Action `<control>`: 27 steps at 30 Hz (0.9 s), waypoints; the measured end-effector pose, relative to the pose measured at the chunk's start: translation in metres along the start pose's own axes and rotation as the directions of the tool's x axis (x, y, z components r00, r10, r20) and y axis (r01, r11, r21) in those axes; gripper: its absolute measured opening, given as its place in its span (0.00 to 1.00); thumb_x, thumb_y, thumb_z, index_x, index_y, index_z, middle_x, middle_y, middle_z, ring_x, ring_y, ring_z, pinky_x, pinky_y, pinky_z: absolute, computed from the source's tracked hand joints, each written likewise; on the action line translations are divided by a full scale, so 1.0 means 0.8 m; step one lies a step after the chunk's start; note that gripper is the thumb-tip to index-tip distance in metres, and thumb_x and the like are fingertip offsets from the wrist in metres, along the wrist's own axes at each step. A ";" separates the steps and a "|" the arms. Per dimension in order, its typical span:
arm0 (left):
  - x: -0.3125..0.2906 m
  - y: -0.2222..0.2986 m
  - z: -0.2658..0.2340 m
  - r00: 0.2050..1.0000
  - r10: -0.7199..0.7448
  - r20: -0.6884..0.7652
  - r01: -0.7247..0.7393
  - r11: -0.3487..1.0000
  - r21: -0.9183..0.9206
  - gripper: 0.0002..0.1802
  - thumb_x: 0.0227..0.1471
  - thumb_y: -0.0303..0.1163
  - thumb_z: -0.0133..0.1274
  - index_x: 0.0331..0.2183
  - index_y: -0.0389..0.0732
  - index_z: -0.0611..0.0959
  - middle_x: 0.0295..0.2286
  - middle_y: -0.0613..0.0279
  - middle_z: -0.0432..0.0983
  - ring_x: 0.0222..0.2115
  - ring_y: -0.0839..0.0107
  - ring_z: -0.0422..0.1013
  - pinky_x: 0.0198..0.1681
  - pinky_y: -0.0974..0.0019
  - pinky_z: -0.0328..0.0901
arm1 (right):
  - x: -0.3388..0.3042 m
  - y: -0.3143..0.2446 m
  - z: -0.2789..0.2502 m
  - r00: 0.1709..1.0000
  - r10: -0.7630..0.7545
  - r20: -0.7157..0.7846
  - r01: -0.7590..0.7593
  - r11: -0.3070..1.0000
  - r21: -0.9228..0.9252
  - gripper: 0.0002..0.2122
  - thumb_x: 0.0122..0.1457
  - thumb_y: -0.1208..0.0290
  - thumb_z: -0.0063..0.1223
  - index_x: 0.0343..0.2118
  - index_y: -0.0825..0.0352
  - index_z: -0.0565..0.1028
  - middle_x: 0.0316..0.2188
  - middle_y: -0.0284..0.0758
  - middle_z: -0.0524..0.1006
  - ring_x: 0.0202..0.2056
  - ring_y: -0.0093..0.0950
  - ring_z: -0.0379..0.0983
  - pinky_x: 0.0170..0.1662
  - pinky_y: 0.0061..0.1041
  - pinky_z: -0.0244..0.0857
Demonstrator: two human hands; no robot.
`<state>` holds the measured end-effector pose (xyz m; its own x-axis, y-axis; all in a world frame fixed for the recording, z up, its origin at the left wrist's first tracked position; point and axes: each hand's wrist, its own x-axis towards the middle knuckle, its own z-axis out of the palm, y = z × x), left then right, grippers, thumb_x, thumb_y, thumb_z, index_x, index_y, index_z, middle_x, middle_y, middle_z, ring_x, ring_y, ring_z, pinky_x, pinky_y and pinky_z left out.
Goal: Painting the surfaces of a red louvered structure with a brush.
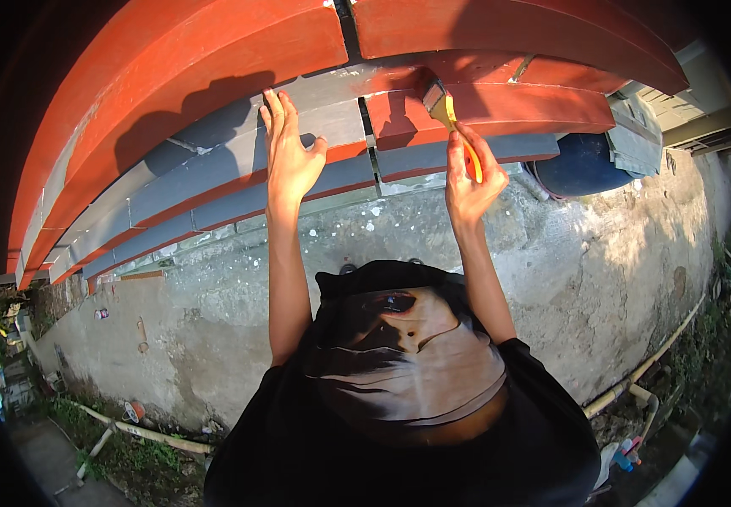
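Note:
My right hand [477, 179] grips a paintbrush [443, 106] by its yellow handle. The dark bristles touch the upper face of a ledge, where red paint [399, 74] meets the grey surface [323, 89]. My left hand [291, 156] lies against the grey part of this ledge to the left, fingers stretched out and thumb apart, holding nothing. Reddish marks show on the fingertips of both hands. Below my hands runs a lower grey step [458, 154], partly edged in red. A dark vertical gap splits the ledges between my hands.
Overhead, a thick red ledge [501, 29] juts toward me. A dark blue rounded container [581, 165] stands at the right, beside a grey cloth or sheet [636, 139]. Behind the stained concrete floor [205, 338] run pipes or poles [649, 363] and plants.

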<state>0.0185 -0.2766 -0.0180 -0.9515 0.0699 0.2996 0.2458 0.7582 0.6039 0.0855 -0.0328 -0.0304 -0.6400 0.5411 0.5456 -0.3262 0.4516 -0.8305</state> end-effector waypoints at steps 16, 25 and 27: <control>0.002 -0.001 -0.002 0.999 0.036 0.032 -0.036 0.999 -0.020 0.53 0.49 0.28 0.60 0.69 0.34 0.49 0.70 0.42 0.32 0.70 0.41 0.33 0.71 0.51 0.43 | -0.023 0.007 0.051 0.987 0.008 0.163 -0.033 0.988 0.152 0.11 0.62 0.74 0.62 0.45 0.70 0.82 0.25 0.29 0.78 0.25 0.12 0.67 0.29 0.15 0.63; 0.001 -0.005 -0.005 0.998 0.041 0.037 -0.040 0.999 -0.013 0.52 0.49 0.28 0.59 0.69 0.34 0.50 0.70 0.41 0.32 0.70 0.41 0.32 0.71 0.51 0.42 | 0.020 0.019 -0.002 0.956 0.187 0.226 -0.221 0.965 0.140 0.10 0.62 0.73 0.62 0.45 0.70 0.83 0.24 0.30 0.81 0.24 0.14 0.70 0.28 0.16 0.64; 0.001 -0.005 -0.006 0.998 0.040 0.043 -0.039 0.999 -0.017 0.52 0.49 0.28 0.59 0.69 0.35 0.50 0.70 0.41 0.32 0.70 0.41 0.32 0.71 0.51 0.42 | 0.023 0.025 -0.004 0.983 0.185 0.017 -0.186 0.977 0.100 0.11 0.63 0.72 0.61 0.45 0.71 0.82 0.22 0.29 0.78 0.23 0.13 0.66 0.26 0.15 0.61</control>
<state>0.0175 -0.2826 -0.0166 -0.9480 0.1279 0.2914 0.2861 0.7436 0.6044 0.0696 -0.0116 -0.0366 -0.7013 0.6031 0.3801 -0.2691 0.2698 -0.9245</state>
